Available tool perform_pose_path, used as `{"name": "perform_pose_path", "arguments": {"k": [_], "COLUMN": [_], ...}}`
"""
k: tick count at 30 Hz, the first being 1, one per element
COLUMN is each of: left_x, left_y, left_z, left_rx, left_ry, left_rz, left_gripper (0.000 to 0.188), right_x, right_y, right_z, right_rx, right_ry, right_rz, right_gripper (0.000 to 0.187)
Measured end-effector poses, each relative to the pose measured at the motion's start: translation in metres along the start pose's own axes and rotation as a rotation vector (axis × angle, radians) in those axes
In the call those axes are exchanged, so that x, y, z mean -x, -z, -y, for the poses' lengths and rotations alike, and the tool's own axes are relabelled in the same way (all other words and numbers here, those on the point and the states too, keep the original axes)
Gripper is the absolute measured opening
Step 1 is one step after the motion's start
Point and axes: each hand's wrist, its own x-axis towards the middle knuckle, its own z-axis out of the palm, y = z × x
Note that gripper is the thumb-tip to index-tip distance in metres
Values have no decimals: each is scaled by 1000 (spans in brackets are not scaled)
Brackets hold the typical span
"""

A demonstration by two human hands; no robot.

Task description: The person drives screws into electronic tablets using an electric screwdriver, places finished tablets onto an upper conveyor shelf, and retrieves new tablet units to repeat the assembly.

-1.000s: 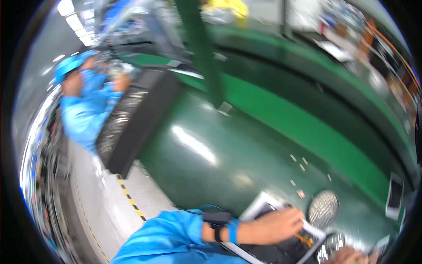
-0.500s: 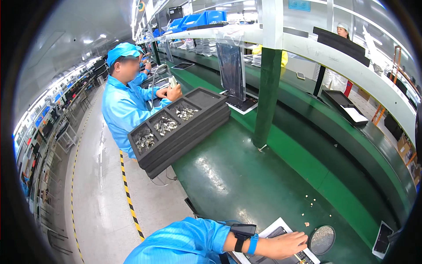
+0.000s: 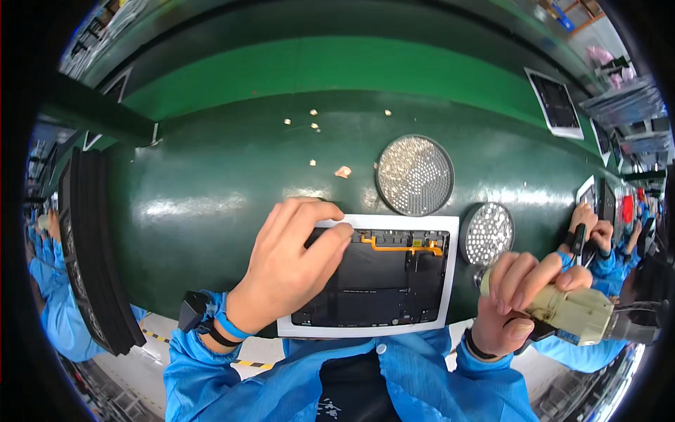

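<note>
An opened tablet [image 3: 365, 281] lies on a white backing in front of me, with dark innards and an orange flex cable [image 3: 401, 247] near its far edge. Over its far left corner arches my left hand [image 3: 288, 260], thumb and index finger bent with a small gap between their tips. My right hand [image 3: 517, 295] is wrapped round a pale yellow-green electric screwdriver [image 3: 573, 313], held sideways to the right of the tablet. Beyond the tablet sits a round dark dish [image 3: 415, 176] of small silver pieces. Closer to the screwdriver is a second round dish [image 3: 487, 235] with holes or dots.
Stacked black foam trays [image 3: 88, 246] stand at the left table edge. Small pale scraps [image 3: 342, 171] are scattered on the green table [image 3: 211, 176]. Another tablet [image 3: 555, 102] lies at the far right. Co-workers' hands [image 3: 583, 225] show at right.
My view has swung from the left aisle down to my own table. Both hands and the screwdriver now show, whereas only my left arm and hand were plain before.
</note>
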Motion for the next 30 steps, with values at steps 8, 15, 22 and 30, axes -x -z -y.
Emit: {"name": "perform_pose_path", "arguments": {"k": [8, 15, 22, 30], "left_x": [8, 13, 23, 22], "left_y": [-32, -19, -37, -27], "left_z": [-4, 3, -5, -18], "left_rx": [50, -19, 89, -16], "left_ry": [-34, -90, -56, -59], "left_rz": [92, 107, 59, 59], "left_gripper": [31, 28, 22, 14], "right_x": [-23, -21, -14, -3], "right_y": [-6, 6, 2, 32], "right_z": [-34, -43, -35, -43], "right_rx": [15, -136, -33, 219], "right_ry": [76, 63, 25, 139], "right_rz": [197, 126, 57, 148], "right_gripper": [68, 76, 55, 69]}}
